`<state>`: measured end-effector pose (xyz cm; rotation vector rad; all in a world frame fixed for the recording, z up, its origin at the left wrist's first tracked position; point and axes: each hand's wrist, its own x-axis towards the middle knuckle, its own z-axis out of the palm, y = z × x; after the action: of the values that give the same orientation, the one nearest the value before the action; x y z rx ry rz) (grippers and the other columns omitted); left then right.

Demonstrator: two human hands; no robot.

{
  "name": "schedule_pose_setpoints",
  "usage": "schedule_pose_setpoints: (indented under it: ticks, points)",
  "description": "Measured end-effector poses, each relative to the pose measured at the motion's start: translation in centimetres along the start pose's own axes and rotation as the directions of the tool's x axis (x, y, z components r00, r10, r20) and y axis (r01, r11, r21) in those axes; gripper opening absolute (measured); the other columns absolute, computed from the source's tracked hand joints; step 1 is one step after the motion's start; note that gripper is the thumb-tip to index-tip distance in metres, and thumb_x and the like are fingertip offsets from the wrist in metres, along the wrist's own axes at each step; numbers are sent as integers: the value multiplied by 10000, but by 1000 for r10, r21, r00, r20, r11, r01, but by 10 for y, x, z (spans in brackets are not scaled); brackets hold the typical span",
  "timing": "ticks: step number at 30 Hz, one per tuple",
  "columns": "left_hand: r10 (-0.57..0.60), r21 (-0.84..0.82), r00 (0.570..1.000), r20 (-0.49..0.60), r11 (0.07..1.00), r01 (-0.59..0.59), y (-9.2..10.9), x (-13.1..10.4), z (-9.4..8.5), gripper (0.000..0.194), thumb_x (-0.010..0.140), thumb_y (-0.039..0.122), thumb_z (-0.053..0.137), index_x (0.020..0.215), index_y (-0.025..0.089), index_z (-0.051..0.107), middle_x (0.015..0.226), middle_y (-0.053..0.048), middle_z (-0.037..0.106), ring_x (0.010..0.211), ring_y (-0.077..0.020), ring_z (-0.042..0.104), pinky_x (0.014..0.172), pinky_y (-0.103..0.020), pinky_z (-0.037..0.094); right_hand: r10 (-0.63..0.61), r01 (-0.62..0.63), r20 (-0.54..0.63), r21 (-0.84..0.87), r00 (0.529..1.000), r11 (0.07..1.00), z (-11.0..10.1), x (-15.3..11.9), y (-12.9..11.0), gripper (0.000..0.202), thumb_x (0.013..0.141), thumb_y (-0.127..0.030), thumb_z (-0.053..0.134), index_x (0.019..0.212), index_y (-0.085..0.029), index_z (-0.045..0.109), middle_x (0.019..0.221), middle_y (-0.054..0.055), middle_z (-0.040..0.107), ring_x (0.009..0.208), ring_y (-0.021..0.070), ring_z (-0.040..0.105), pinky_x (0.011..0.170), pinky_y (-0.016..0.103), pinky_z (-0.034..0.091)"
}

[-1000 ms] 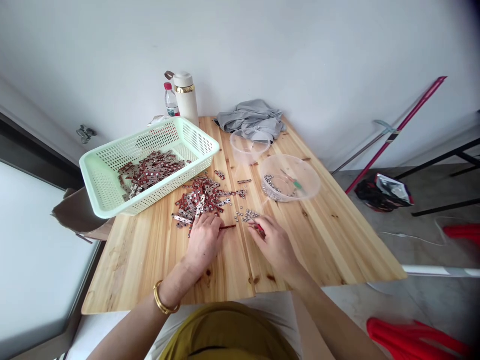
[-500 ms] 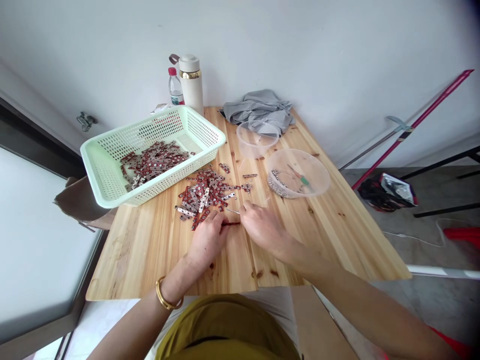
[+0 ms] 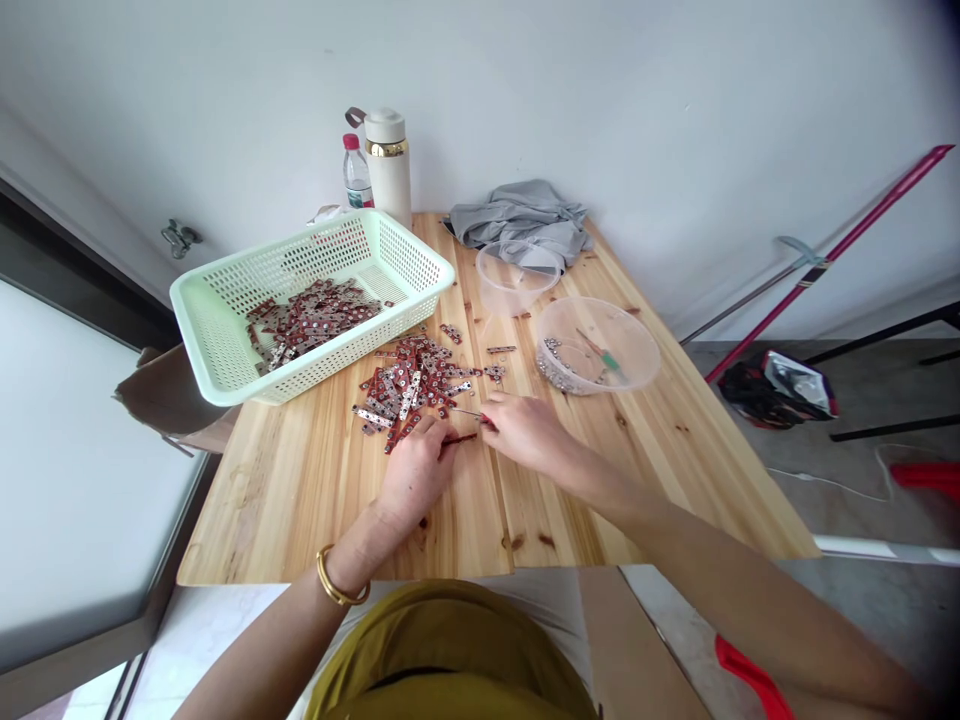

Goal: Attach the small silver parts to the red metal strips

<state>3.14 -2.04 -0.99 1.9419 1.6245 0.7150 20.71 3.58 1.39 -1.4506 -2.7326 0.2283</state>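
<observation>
My left hand [image 3: 420, 462] is closed around one end of a narrow dark red strip [image 3: 460, 438], which sticks out to the right just above the table. My right hand [image 3: 525, 428] is closed on a slender tool with a thin metal shaft [image 3: 466, 411] pointing left; a bit of red shows at its fingers, and the rest is hidden in the palm. The shaft's tip is above the strip and apart from it. Beyond my left hand lies a loose pile of red and silvery strips [image 3: 420, 375] dotted with small round metal pieces.
A pale green basket [image 3: 337, 350] with many similar strips stands at the back left. To the right, a clear round tub [image 3: 637, 345] holds small metal parts and a green-handled tool [image 3: 609, 360]. Behind are another clear tub [image 3: 517, 295], grey cloth [image 3: 517, 215], a flask [image 3: 390, 180] and bottle [image 3: 356, 175].
My right hand has shifted slightly away from the strip, and red now shows at its fingers. The strip, still in my left hand, tilts up a little at its right end.
</observation>
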Motion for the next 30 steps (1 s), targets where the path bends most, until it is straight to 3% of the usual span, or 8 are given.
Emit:
schedule_pose_setpoints:
  ticks: [4, 7, 14, 21, 26, 30]
  points:
    - [-24, 20, 1000, 19, 1000, 24, 3, 3, 0, 122, 843, 122, 575, 860, 186, 676, 890, -38, 638, 855, -171, 619, 792, -276, 475, -10, 55, -149, 302, 989, 952, 10, -14, 13, 111, 835, -139, 561, 761, -178, 634, 795, 20, 627, 761, 141, 602, 707, 244, 437]
    - [-44, 48, 999, 24, 998, 42, 5, 6, 0, 133, 850, 138, 573, 861, 193, 693, 912, -42, 626, 859, -170, 621, 800, -278, 479, -26, 118, -235, 386, 972, 915, 19, -21, 15, 132, 856, -149, 553, 736, -185, 596, 771, 4, 583, 728, 128, 570, 689, 237, 424]
    - [-58, 96, 998, 40, 994, 54, 7, 8, 0, 173, 868, 165, 568, 938, 224, 715, 945, -41, 624, 886, -171, 624, 819, -274, 483, -70, 141, -275, 249, 959, 958, 32, -22, 12, 157, 894, -166, 526, 751, -188, 585, 799, 6, 564, 734, 123, 552, 667, 234, 396]
    - [-73, 128, 997, 20, 989, 70, 8, 6, 1, 140, 875, 173, 557, 870, 203, 694, 928, -36, 631, 877, -169, 627, 774, -256, 476, -127, 149, -276, 60, 953, 987, 33, -34, -3, 204, 925, -137, 463, 857, -169, 653, 841, 43, 600, 774, 154, 579, 701, 272, 445]
    - [-88, 136, 996, 3, 987, 87, 7, 5, 3, 118, 873, 203, 569, 866, 215, 686, 903, -30, 645, 877, -177, 628, 763, -260, 474, -157, 161, -245, -2, 957, 987, 42, -51, -4, 312, 963, -146, 388, 1154, -163, 635, 967, 81, 649, 862, 184, 622, 746, 310, 499]
    - [-82, 138, 997, -10, 987, 82, 6, 4, 4, 130, 880, 216, 563, 877, 217, 692, 905, -32, 651, 847, -170, 629, 742, -257, 472, -112, 132, -198, 87, 974, 987, 38, -61, -4, 385, 965, -224, 420, 1333, -165, 517, 1112, 111, 631, 956, 211, 636, 768, 328, 538]
